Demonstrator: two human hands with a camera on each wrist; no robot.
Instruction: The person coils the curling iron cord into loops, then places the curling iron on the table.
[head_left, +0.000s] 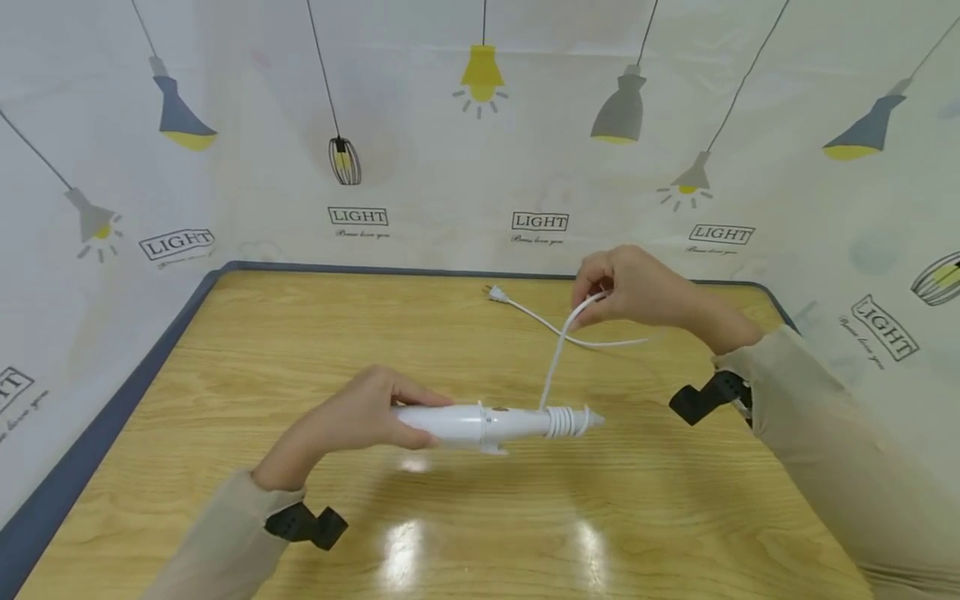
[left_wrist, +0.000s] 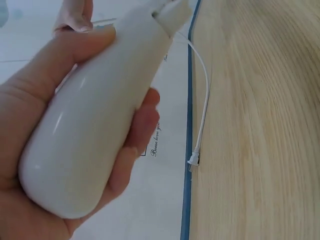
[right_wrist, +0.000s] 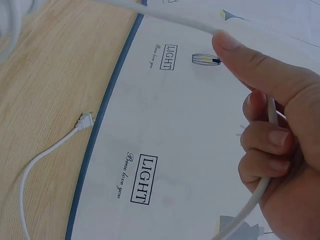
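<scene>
My left hand (head_left: 360,408) grips the rounded, glossy end of a white handheld electric appliance (head_left: 450,425), fingers and thumb around it. The appliance's exact kind cannot be told. It lies roughly level above the table, its narrower end with a pale tapered tip pointing right. Several turns of white cord (head_left: 564,422) wrap that narrow part. From the coils the cord rises to my right hand (head_left: 633,287), which pinches it between thumb and fingers. In the right wrist view the cord (right_wrist: 175,20) also runs through the curled fingers. The cord's two-prong plug (head_left: 497,293) lies near the table's back edge.
The wood-grain table (head_left: 300,333) has a dark blue edge strip (head_left: 375,268) at the back and sides. Behind it stands a white backdrop (head_left: 435,167) printed with lamps and lettering. Black straps with mounts sit on both wrists.
</scene>
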